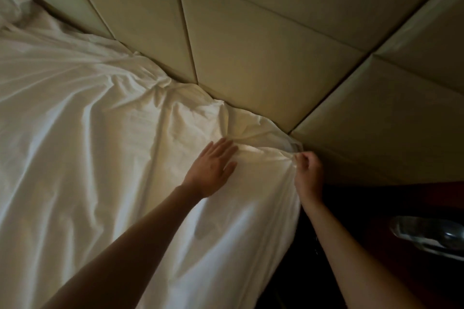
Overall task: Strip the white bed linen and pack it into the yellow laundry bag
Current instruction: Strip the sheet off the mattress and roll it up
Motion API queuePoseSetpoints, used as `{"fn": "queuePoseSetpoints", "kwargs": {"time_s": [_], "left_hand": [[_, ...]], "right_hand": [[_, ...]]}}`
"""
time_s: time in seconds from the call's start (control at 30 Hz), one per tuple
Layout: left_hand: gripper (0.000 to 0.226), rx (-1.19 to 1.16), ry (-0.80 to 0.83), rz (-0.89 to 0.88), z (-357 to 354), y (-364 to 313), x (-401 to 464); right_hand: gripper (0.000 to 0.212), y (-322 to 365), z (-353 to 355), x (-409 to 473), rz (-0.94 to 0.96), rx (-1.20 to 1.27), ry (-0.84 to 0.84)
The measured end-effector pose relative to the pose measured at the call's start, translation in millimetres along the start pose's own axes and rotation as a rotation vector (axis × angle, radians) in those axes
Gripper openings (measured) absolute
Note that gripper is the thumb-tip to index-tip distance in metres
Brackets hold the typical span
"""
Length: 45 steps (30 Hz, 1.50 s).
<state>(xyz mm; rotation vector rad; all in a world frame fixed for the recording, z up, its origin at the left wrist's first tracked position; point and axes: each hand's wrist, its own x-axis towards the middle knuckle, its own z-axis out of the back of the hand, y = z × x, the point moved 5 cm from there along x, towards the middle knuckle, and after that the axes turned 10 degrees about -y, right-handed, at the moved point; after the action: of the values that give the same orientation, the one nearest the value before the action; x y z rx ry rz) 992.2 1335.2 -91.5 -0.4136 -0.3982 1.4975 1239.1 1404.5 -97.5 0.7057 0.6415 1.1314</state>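
Right hand (pixel 308 172) has a pinch grip on the sheet (pixel 100 133) corner, far right of the bed, just beside the padded headboard (pixel 263 57). Left hand (pixel 211 167) lies flat w/ straight fingers, pressing the sheet near that corner. Judged: stripping only begun, corner coming loose, rest of the sheet covers the bed. Yellow bag not in view; packing all left. Dark nightstand (pixel 401 208) at right.

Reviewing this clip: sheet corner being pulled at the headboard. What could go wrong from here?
1. The right hand only pinches a small fold of the white sheet at the corner; it may slip free.
2. The left hand lies flat on the same sheet, so its weight could resist the pull.
3. The yellow bag is not in view.
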Motion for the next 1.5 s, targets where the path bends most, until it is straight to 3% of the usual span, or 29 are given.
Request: {"fn": "queuePoseSetpoints", "kwargs": {"time_s": [0.13,0.3,0.4,0.5,0.63,0.7,0.8,0.87,0.97,1.07,1.13,1.2,1.33,1.4,1.5], "left_hand": [[0.076,0.132,0.123,-0.011,-24,-19,28],[0.072,0.199,0.075,0.071,-28,-14,74],[0.062,0.214,0.051,0.041,-29,-9,88],[0.027,0.129,-0.07,0.013,-23,-9,98],[0.015,0.048,-0.199,0.115,-14,-9,106],[0.018,0.021,-0.277,0.135,-7,-15,111],[0.03,-0.074,-0.348,0.091,-4,-32,122],[0.022,-0.137,-0.362,0.106,-10,-41,126],[0.032,-0.231,-0.266,0.276,-34,-31,120],[0.048,-0.136,-0.102,0.194,-55,-25,108],[0.05,-0.026,-0.149,0.106,-53,-22,103],[0.051,0.126,-0.197,0.157,-44,-14,95],[0.069,0.27,0.065,0.337,-49,6,83],[0.062,0.249,0.118,0.335,-48,9,87],[0.05,0.121,0.145,0.337,-37,11,92]], "right_hand": [[0.022,-44,24,21,-0.076,-0.103,-0.063],[0.024,-85,31,35,-0.248,-0.075,0.039],[0.03,-68,9,29,-0.179,0.023,0.243],[0.046,-51,-8,31,-0.065,-0.016,0.338],[0.031,-40,-13,36,0.14,-0.089,0.418],[0.031,-30,-6,40,0.239,-0.082,0.313],[0.024,-15,12,53,0.343,-0.13,-0.092],[0.018,-12,15,55,0.33,-0.182,-0.211],[0.013,-15,11,47,0.313,-0.248,-0.22],[0.028,-19,12,35,0.292,-0.268,-0.212],[0.041,-19,0,24,0.324,-0.21,-0.03],[0.047,-20,-16,16,0.369,-0.202,0.14],[0.059,-26,-34,27,0.337,-0.329,0.196],[0.061,-24,-38,31,0.257,-0.35,0.21],[0.058,-1,-38,18,0.334,-0.287,0.17]]}}
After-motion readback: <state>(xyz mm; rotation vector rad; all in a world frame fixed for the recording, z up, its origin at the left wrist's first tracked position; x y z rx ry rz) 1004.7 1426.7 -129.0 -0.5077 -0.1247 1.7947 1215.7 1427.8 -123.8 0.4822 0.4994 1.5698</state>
